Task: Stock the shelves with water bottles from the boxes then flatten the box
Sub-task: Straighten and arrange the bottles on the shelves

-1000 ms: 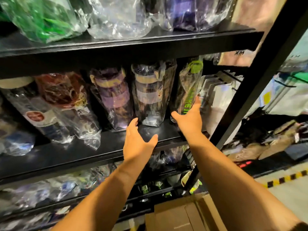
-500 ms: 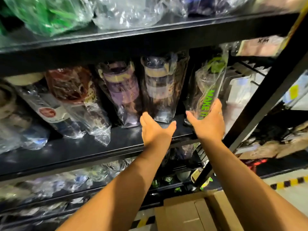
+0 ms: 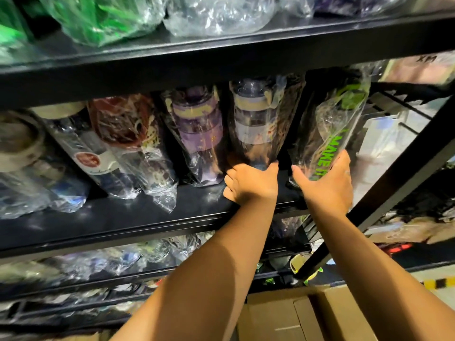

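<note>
A clear water bottle with green lettering (image 3: 330, 134), wrapped in plastic, stands tilted at the right end of the black middle shelf (image 3: 138, 217). My right hand (image 3: 325, 185) grips its base. My left hand (image 3: 251, 184) holds the bottom of a plastic-wrapped bottle with tan bands (image 3: 256, 124), fingers curled around it. A purple-banded bottle (image 3: 197, 129) stands just left of it. A brown cardboard box (image 3: 302, 316) sits open on the floor below my arms.
More wrapped bottles line the middle shelf to the left (image 3: 118, 143) and fill the upper shelf (image 3: 118, 18) and lower shelves (image 3: 123, 257). A black upright post (image 3: 403, 168) slants down just right of my right hand. Striped floor tape (image 3: 440, 283) lies at the right.
My left hand moved up and right from the shelf edge to take hold of the tan-banded bottle's base. My right hand kept hold of the green-lettered bottle, which now stands further in.
</note>
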`<state>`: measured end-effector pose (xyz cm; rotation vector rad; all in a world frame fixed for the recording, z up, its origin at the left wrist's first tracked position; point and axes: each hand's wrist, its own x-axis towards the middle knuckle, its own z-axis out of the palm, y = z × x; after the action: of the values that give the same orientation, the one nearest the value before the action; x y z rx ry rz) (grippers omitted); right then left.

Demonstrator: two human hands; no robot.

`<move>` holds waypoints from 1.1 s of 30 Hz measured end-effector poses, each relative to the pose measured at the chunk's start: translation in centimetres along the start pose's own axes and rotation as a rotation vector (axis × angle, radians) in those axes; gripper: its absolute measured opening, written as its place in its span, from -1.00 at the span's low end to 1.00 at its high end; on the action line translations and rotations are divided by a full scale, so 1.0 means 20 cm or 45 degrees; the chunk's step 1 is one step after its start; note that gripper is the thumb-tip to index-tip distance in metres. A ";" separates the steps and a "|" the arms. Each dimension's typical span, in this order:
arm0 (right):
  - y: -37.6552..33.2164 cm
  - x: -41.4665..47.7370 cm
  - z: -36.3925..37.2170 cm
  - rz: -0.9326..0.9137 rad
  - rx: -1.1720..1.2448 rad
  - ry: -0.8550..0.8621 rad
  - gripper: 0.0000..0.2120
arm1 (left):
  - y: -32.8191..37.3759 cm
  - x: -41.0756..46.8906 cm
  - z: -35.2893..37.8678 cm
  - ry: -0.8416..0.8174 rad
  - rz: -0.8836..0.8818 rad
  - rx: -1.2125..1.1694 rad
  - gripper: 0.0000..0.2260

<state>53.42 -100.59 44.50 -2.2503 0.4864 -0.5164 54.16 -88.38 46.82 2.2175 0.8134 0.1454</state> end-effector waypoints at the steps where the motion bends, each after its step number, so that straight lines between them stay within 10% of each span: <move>1: 0.00 0.00 0.00 0.004 -0.002 0.000 0.03 | 0.00 0.00 0.00 0.002 0.006 0.016 -0.22; 19: -0.02 -0.02 -0.01 0.004 0.001 0.013 0.02 | -0.12 -0.10 -0.03 0.108 0.220 -0.115 -0.33; 33: 0.03 -0.05 -0.04 -0.086 0.073 -0.078 0.05 | -0.21 -0.13 -0.06 -0.028 0.373 -0.180 -0.03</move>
<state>52.13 -100.94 44.37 -2.2265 0.3610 -0.4878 49.59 -87.12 45.11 2.1881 0.4476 0.3101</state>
